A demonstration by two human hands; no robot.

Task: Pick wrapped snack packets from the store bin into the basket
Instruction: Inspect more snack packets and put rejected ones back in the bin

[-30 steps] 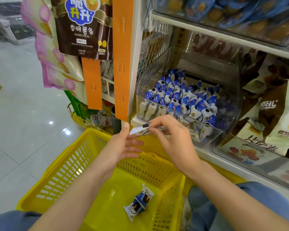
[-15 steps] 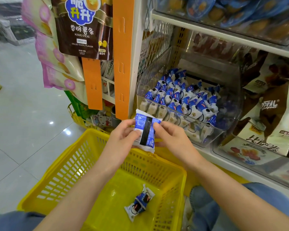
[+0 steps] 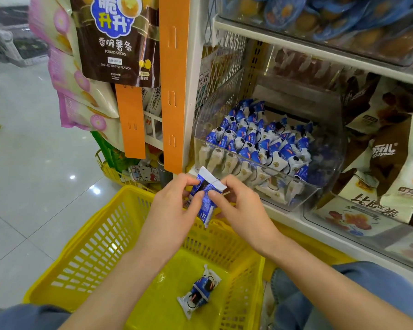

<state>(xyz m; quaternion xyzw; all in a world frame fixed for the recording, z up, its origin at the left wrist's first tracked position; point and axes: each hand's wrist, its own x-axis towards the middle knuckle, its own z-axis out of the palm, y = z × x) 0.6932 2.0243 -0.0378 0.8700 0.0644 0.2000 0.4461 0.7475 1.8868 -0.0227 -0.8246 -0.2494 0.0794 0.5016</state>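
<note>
A pale tiled floor [image 3: 22, 163] fills the left of the shop aisle, where pink snack bags [image 3: 65, 75] and a brown bag of potato sticks [image 3: 115, 39] hang beside an orange display strip [image 3: 174, 79] on the shelf post. Below them a yellow basket [image 3: 86, 236] sits on the floor between the person's knees, close against the shelving. The left hand [image 3: 169, 215] pinches one edge of a blue-and-white wrapped snack packet [image 3: 204, 198] between thumb and curled fingers, and the right hand [image 3: 241, 210] grips the opposite edge the same way. The packet is held tilted, its white crimped end uppermost, above the basket's far rim and just in front of the store bin. A second packet [image 3: 199, 291] of the same kind lies flat on the basket floor, under the forearms. To the right, the clear plastic bin [image 3: 329, 163] on the lower shelf holds a heap of matching packets [image 3: 260, 141], some pressed against its front wall. Brown-and-cream snack bags [image 3: 391, 158] stand in the next compartment at far right, and a blue-jeaned knee [image 3: 355, 289] shows below the shelf edge.
</note>
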